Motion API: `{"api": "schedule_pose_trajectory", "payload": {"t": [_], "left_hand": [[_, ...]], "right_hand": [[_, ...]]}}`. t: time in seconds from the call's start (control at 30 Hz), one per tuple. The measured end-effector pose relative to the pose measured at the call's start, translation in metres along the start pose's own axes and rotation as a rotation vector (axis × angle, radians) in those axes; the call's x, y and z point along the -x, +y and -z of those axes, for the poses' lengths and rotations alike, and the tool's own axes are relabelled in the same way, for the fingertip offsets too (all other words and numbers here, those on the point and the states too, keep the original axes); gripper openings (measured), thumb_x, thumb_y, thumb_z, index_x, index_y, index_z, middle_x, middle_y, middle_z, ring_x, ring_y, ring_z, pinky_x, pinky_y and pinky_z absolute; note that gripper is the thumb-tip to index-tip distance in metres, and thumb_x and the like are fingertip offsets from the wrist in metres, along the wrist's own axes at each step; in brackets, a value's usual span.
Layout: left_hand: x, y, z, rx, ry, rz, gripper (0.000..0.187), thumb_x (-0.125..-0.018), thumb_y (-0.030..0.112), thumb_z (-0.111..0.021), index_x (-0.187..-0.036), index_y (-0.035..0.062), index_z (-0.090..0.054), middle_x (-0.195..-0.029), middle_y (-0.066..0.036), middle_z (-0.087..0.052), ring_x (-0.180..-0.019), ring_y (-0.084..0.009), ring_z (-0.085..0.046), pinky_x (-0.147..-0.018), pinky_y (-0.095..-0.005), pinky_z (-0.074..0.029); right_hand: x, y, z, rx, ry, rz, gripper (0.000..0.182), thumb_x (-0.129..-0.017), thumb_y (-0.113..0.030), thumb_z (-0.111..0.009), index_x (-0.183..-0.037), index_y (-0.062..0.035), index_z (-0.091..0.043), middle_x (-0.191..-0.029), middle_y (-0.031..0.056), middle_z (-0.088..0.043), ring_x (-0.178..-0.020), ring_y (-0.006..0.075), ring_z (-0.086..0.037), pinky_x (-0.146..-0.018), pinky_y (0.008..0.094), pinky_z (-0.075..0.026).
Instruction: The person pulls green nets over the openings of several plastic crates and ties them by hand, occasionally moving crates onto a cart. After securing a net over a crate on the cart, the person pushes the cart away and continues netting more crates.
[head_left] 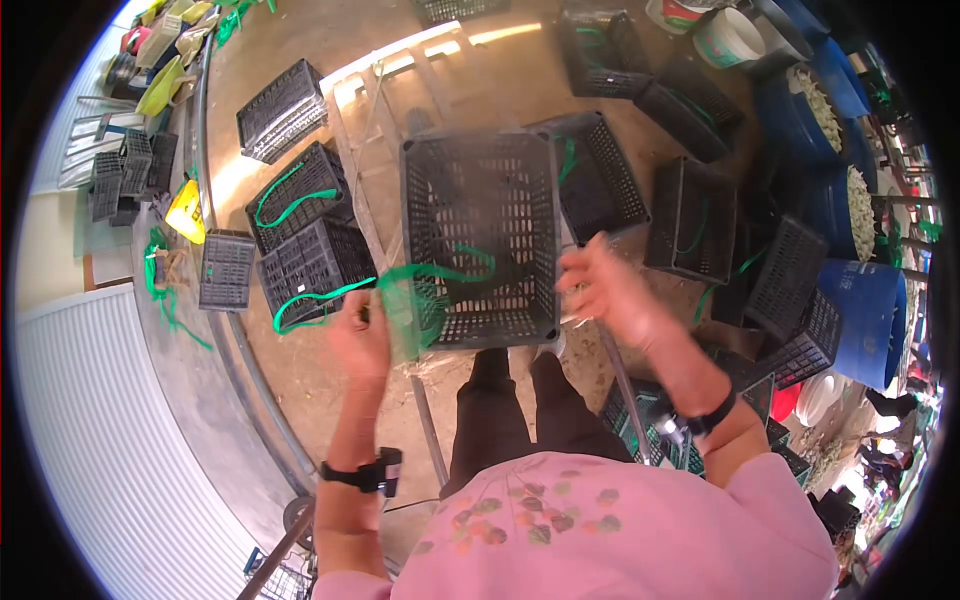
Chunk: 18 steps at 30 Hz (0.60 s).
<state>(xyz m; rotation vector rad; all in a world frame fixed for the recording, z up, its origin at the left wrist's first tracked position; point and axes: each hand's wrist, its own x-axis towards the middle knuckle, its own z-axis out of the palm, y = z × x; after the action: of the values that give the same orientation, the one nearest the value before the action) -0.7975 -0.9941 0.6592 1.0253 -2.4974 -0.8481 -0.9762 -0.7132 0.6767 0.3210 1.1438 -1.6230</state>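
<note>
A black plastic crate [480, 170] with slotted walls stands before me, its open top facing me. Green strap and netting [425, 290] lie across its left wall and into it. My left hand [362, 325] is closed beside the crate's lower left corner, at the end of a green strap; whether it grips the strap is too blurred to tell. My right hand [610, 290] is near the right wall, fingers apart and smeared by motion, with nothing visible in it.
Black crates with green straps [318, 270] stand on the left. More black crates [692, 220] are on the right, near blue barrels [862, 320]. A metal frame [375, 150] reaches across the floor. White buckets [730, 42] are at the upper right.
</note>
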Motion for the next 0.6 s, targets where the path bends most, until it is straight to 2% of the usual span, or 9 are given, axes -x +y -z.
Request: {"api": "schedule_pose_trajectory", "payload": {"t": [0.03,0.07,0.13,0.23,0.33,0.43,0.5,0.57,0.6], "left_hand": [[0.001,0.018,-0.011,0.029,0.015,0.007,0.016,-0.085,0.014,-0.060,-0.075,0.0026,-0.054,-0.055,-0.005,-0.043,-0.054,-0.0060,-0.038,-0.049,-0.0249,-0.036],[0.004,0.041,-0.021,0.060,0.028,0.014,0.018,-0.085,0.015,-0.060,-0.074,0.0025,-0.054,-0.055,-0.004,-0.042,-0.053,-0.0060,-0.038,-0.049,-0.0249,-0.036],[0.011,0.065,-0.038,0.165,0.027,0.029,0.021,-0.086,0.018,-0.061,-0.074,0.0022,-0.054,-0.054,-0.003,-0.043,-0.053,-0.0062,-0.038,-0.049,-0.0248,-0.036],[0.018,0.082,-0.052,0.424,0.026,0.004,0.025,-0.087,0.021,-0.060,-0.071,0.0036,-0.052,-0.054,0.001,-0.045,-0.050,-0.0054,-0.038,-0.046,-0.0225,-0.032],[0.018,0.079,-0.039,0.739,-0.212,0.323,0.026,-0.088,0.025,-0.058,-0.070,0.0070,-0.054,-0.054,0.005,-0.043,-0.045,-0.0030,-0.035,-0.041,-0.0200,-0.028],[0.015,0.080,-0.016,0.760,-0.159,0.549,0.025,-0.087,0.026,-0.059,-0.069,0.0098,-0.055,-0.055,0.006,-0.044,-0.043,-0.0014,-0.035,-0.036,-0.0181,-0.023],[0.006,0.047,0.000,0.857,-0.034,0.627,0.026,-0.088,0.029,-0.056,-0.070,0.0098,-0.056,-0.053,0.005,-0.042,-0.042,-0.0028,-0.035,-0.037,-0.0189,-0.024],[0.005,0.041,0.005,0.849,0.054,0.640,0.027,-0.089,0.029,-0.055,-0.071,0.0093,-0.057,-0.053,0.005,-0.041,-0.043,-0.0035,-0.035,-0.038,-0.0194,-0.025],[0.008,0.046,0.003,0.787,0.071,0.619,0.026,-0.089,0.028,-0.055,-0.072,0.0087,-0.056,-0.053,0.005,-0.041,-0.044,-0.0035,-0.036,-0.039,-0.0194,-0.026]], "right_hand": [[0.006,0.016,-0.018,0.098,-0.126,0.040,0.059,-0.085,-0.034,-0.059,-0.126,0.0003,-0.035,-0.103,0.0128,-0.053,-0.077,0.0187,-0.057,-0.062,0.0238,-0.048],[0.001,0.047,-0.032,0.339,-0.139,0.130,0.073,-0.079,-0.034,-0.065,-0.129,0.0028,-0.028,-0.114,0.0170,-0.050,-0.102,0.0250,-0.053,-0.078,0.0332,-0.048],[-0.007,0.087,-0.073,0.750,0.102,0.450,0.082,-0.075,-0.035,-0.069,-0.133,0.0012,-0.024,-0.119,0.0169,-0.048,-0.110,0.0244,-0.047,-0.084,0.0377,-0.045],[-0.058,0.119,-0.066,0.622,0.512,0.505,0.078,-0.073,-0.038,-0.072,-0.127,0.0013,-0.033,-0.118,0.0170,-0.049,-0.108,0.0234,-0.049,-0.084,0.0367,-0.045],[-0.067,0.097,-0.029,-0.094,0.228,-0.087,0.065,-0.075,-0.038,-0.071,-0.116,0.0027,-0.042,-0.113,0.0168,-0.051,-0.106,0.0227,-0.050,-0.084,0.0378,-0.046],[-0.066,0.103,0.004,-0.500,-0.129,0.145,0.045,-0.081,-0.034,-0.066,-0.105,0.0002,-0.048,-0.105,0.0136,-0.053,-0.104,0.0209,-0.051,-0.081,0.0397,-0.048],[-0.068,0.102,0.054,-0.836,-0.340,0.190,0.038,-0.087,-0.029,-0.059,-0.111,-0.0031,-0.046,-0.104,0.0117,-0.052,-0.104,0.0199,-0.052,-0.080,0.0403,-0.049],[-0.054,0.084,0.056,-0.803,-0.296,0.113,0.038,-0.090,-0.027,-0.055,-0.118,-0.0047,-0.042,-0.105,0.0111,-0.051,-0.103,0.0194,-0.052,-0.079,0.0399,-0.049],[-0.022,0.054,0.028,-0.605,-0.140,0.020,0.043,-0.090,-0.028,-0.054,-0.122,-0.0048,-0.039,-0.107,0.0113,-0.050,-0.103,0.0195,-0.052,-0.079,0.0391,-0.049]]}}
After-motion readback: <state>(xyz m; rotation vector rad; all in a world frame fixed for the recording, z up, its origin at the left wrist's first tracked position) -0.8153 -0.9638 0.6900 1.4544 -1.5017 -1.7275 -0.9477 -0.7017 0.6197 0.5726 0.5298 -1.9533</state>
